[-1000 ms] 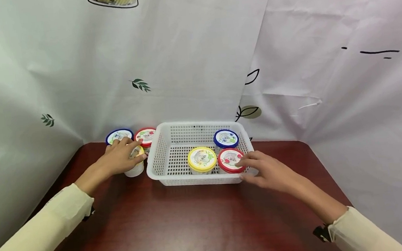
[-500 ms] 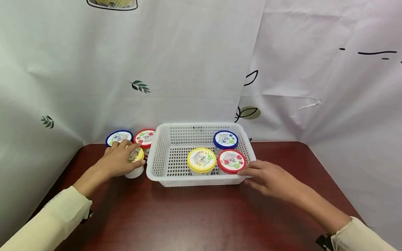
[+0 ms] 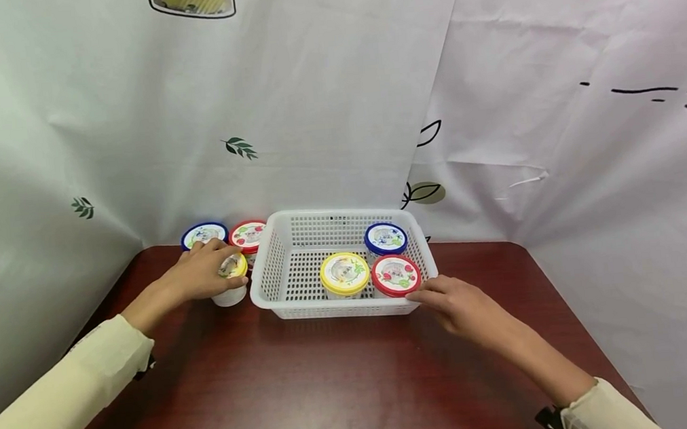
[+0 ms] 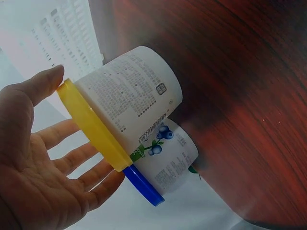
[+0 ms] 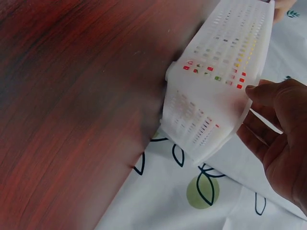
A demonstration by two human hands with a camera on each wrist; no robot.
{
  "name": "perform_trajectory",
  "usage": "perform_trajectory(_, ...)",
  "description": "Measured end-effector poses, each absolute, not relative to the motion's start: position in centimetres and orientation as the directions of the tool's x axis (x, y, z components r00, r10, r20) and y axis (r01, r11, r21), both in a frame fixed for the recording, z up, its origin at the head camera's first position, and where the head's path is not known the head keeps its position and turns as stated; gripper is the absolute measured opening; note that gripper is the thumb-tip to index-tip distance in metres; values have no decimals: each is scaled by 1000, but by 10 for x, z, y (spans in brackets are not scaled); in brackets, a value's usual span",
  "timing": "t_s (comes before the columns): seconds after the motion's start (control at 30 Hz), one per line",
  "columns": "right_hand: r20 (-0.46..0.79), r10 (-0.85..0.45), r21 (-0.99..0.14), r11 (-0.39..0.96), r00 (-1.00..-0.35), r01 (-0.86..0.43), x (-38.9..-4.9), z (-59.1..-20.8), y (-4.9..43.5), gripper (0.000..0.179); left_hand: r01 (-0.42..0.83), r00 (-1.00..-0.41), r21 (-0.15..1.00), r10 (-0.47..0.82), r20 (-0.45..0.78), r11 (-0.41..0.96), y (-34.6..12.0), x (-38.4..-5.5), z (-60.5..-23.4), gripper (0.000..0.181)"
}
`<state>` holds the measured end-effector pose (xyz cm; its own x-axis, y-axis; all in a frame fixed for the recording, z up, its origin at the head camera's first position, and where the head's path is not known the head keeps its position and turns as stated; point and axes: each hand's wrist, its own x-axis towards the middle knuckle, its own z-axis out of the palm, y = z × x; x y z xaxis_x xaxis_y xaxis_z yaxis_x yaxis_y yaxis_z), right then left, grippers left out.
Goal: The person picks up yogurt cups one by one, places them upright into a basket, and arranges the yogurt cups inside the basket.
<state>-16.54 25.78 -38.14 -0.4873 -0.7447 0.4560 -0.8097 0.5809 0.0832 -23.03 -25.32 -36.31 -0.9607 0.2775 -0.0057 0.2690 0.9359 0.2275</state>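
Your left hand (image 3: 201, 273) arches over a yellow-lidded, white cylindrical tub (image 4: 127, 96) covered in small print. Your thumb meets one side of the lid's rim and your fingers wrap the opposite side, so you are grasping the tub by its lid. It stands upright beneath your palm, with a gap between palm and lid, just to the left of the basket. I can't tell whether its base touches the glossy reddish-brown table (image 3: 309, 388).

Directly behind that tub, partly covered by your left fingers, is a blue-lidded white tub with a blueberry print (image 3: 204, 234). Near your left index finger, beside the basket's left end, you have a red-lidded white tub with a strawberry print (image 3: 248, 235).

Your right hand (image 3: 458, 304) pinches the rim of the rectangular white plastic basket (image 3: 302, 307) at its near right corner, thumb outside the wall and fingers over the edge. Inside, nearest those fingers, sits a red-lidded tub in the basket (image 3: 396, 275); a blue-lidded tub in the basket (image 3: 386, 238) stands behind it, and a yellow-lidded tub in the basket (image 3: 344, 273) is to its left.
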Motion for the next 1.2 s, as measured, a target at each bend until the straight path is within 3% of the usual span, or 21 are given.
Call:
perform_trajectory(0.53, 415, -742, 74, 604, -527, -793, -165, -381, 256, 46, 274, -936, 241, 316, -155, 931, -257, -237, -343, 83)
perform_trajectory(1.2, 416, -738, 72, 608, -530, -790, -163, -379, 256, 45, 239, -894, 305, 332, -302, 922, -254, -241, -335, 90)
